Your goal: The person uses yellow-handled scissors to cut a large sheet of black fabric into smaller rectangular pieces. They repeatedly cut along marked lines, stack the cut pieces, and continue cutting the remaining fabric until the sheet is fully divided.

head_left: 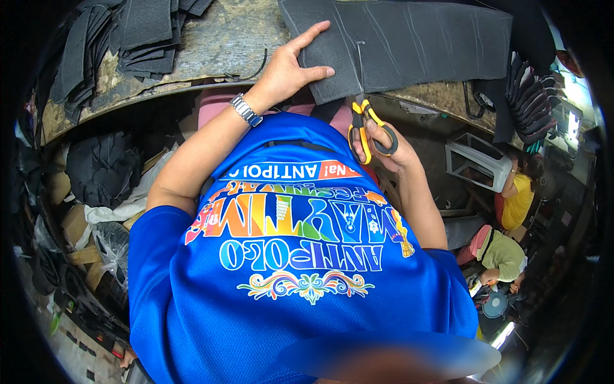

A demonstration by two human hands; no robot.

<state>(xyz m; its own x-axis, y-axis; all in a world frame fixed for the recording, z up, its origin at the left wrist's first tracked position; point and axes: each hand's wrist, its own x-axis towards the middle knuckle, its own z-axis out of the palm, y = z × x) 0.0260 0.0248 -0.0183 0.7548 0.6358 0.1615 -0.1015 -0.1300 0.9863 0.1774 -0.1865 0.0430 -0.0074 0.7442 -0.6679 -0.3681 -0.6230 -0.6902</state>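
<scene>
A strip of dark grey fabric (416, 48) with pale chalk-like lines across it lies at the worktable's edge, partly overhanging. My left hand (288, 73) rests at its left end, thumb and index finger stretched apart; the other fingers are mostly hidden. In my right hand (390, 150) are scissors (360, 121) with yellow and black handles, fingers through the loops. One blade shows on top of the fabric, pointing away from me near a marked line; the other is hidden, apparently beneath.
Stacks of cut dark pieces (147, 32) lie on the worn wooden table (224, 45) at the far left. More layered dark pieces (531, 99) hang at the right. A grey plastic stool (473, 160) and two people are on the right. A black bundle (102, 169) sits below left.
</scene>
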